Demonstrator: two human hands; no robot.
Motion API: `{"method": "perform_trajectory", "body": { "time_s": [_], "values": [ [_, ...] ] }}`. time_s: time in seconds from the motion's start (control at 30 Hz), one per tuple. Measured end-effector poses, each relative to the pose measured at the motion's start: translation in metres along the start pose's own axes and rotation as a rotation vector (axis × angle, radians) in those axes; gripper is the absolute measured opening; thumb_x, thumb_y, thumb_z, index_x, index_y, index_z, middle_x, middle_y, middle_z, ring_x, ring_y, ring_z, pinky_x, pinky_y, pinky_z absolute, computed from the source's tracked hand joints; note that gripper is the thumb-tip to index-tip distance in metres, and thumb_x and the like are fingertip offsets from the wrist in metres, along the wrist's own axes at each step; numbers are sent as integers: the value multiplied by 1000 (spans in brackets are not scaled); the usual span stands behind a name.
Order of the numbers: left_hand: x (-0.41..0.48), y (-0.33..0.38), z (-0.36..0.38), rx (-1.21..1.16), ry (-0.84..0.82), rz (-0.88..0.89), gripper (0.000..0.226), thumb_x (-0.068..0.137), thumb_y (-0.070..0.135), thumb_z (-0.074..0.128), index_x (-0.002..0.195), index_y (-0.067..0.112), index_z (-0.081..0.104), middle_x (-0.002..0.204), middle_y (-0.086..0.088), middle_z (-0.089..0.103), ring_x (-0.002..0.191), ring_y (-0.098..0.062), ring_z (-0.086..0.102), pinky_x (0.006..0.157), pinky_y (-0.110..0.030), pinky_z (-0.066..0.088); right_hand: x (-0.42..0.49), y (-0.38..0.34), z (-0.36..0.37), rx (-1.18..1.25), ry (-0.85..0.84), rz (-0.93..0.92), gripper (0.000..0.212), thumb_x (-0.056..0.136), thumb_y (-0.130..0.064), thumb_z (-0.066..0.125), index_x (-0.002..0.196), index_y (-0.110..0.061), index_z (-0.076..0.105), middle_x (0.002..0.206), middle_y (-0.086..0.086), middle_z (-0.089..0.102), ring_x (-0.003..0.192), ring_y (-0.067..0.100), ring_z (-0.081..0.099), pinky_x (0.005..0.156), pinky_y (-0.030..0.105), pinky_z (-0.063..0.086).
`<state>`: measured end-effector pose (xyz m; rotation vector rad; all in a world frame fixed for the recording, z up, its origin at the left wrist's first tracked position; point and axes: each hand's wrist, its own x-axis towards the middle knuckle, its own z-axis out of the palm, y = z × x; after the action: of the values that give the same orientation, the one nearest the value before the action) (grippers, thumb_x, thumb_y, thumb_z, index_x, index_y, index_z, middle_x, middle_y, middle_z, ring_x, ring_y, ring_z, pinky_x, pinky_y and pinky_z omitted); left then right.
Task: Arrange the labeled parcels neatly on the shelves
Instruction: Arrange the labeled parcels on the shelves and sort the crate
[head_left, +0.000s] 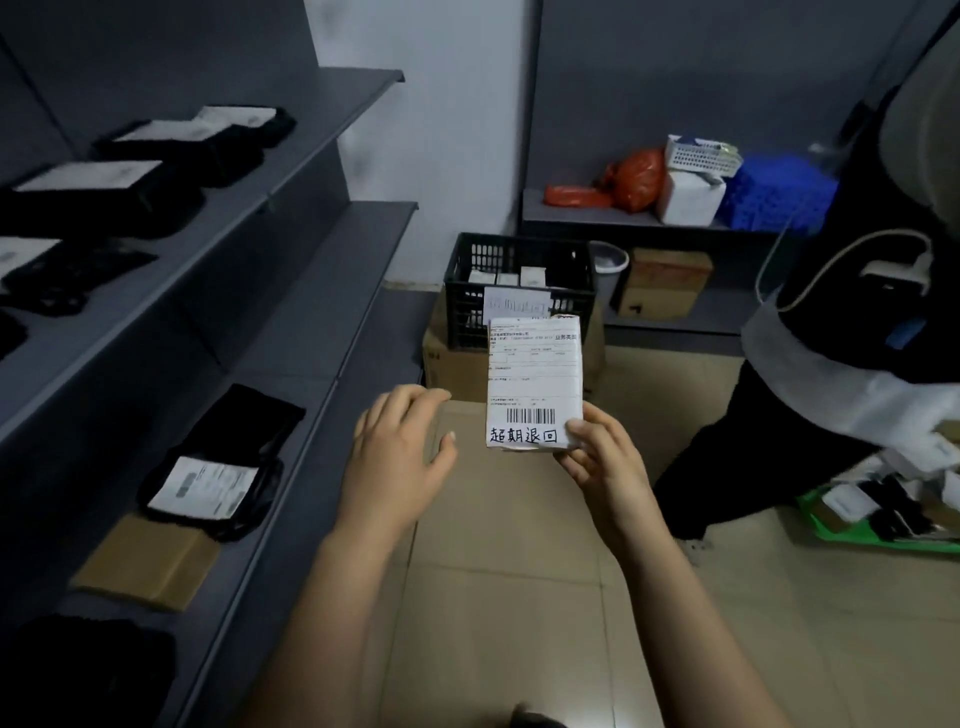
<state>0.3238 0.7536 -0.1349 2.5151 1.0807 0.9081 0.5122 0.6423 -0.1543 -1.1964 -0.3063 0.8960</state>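
White-labelled parcel (534, 382) held upright in mid-air, right hand (605, 467) pinching its lower right corner; left hand (397, 457) beside it, fingers relaxed, empty. Likely the placing step: next needs carrying it left onto the shelves (332, 291).

Bare forearms (332, 597), left hand (397, 460), right hand (608, 470)

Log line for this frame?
right hand: holds labeled parcel | left hand: open, holds nothing | shelves: partly filled | status: not yet shelved
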Motion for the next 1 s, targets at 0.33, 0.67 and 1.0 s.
{"method": "perform_trajectory", "body": {
  "time_s": [0.33,0.67,1.0],
  "values": [
    [168,-35,93,11,-27,-16,38,84,22,65,121,16,60,113,1,56,105,-18,50,91,-39,42,182,-34,13,51,64,45,36,91,-8,60,127,-11,56,107,11,74,100,23,71,93,34,51],
    [398,-121,170,-36,-84,115,41,81,15,69,121,15,60,114,-1,56,107,-22,51,93,-42,42,401,-64,85,67,165,-21,27,92,-11,60,118,-19,59,111,11,72,101,19,68,89,29,51],
    [567,-167,232,-43,-153,198,40,84,19,67,123,17,58,116,1,54,111,-19,49,97,-37,37,556,-92,120,46,204,-74,51,78,-25,70,127,-16,58,113,8,72,111,24,66,93,33,51]
  ]
}}
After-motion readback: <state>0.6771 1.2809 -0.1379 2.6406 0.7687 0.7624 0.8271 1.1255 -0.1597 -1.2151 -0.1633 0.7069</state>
